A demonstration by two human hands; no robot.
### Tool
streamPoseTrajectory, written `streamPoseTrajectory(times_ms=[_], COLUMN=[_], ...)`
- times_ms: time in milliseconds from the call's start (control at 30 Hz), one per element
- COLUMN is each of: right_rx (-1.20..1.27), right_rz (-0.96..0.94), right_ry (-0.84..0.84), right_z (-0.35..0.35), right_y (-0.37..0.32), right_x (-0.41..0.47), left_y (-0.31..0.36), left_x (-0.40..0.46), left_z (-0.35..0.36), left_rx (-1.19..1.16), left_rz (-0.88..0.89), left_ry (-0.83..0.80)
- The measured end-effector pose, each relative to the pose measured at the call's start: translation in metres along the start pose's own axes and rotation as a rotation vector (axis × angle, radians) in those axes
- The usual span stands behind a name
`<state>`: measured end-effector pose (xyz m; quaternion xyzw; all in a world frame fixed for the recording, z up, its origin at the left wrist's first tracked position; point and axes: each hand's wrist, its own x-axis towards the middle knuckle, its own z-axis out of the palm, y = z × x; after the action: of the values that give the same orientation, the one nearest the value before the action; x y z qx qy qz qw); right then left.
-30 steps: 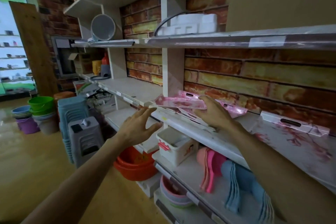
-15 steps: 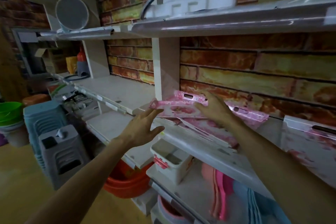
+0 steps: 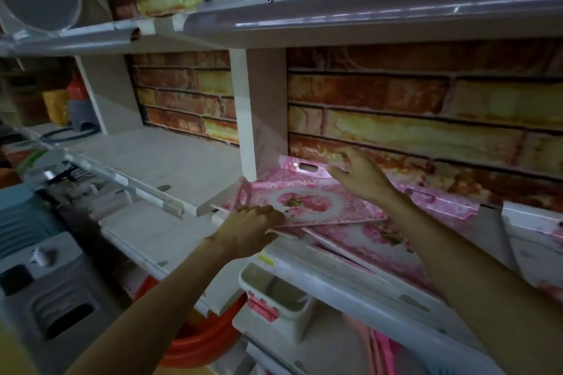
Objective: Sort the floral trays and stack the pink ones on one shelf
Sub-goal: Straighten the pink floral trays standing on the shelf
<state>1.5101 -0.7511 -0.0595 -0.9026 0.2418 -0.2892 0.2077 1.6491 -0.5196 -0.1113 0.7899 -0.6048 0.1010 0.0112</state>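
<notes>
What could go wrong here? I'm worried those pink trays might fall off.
The top pink tray sticks out past the shelf edge where the left hand grips it; a slip could tip it down. The trays beneath lie crooked, so dragging the top one may pull them along. The right hand only rests on top.

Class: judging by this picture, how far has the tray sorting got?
Done: several pink floral trays lie loosely overlapped on one shelf. In hand: the left hand and right hand hold the top pink tray. Left: squaring the stack; a white floral tray sits alongside.
</notes>
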Motion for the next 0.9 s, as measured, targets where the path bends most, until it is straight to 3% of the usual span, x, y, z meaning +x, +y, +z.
streamPoseTrajectory(times_ms=[300,433,733,833,900], right_rx=[-0.040,-0.069,-0.251,-0.051,0.304], right_rz=[0.161,0.261,0.456,0.617,0.820], right_ry=[0.063,0.156,0.611,0.627,0.620], right_z=[0.013,0.012,0.006,0.008,0.012], right_y=[-0.010,-0.017,-0.014,-0.016,-0.021], right_x=[0.014,0.015,-0.008,-0.008,-0.007], left_y=[-0.040,-0.060,-0.084,-0.090,-0.089], left_x=[0.034,0.050,0.092,0.108,0.112], left_z=[0.003,-0.002,-0.048,-0.057,-0.063], left_rx=[-0.011,-0.122,-0.256,-0.280,-0.280], left_rz=[0.353,0.497,0.507,0.500,0.502], left_ry=[-0.007,-0.010,-0.008,0.006,0.022])
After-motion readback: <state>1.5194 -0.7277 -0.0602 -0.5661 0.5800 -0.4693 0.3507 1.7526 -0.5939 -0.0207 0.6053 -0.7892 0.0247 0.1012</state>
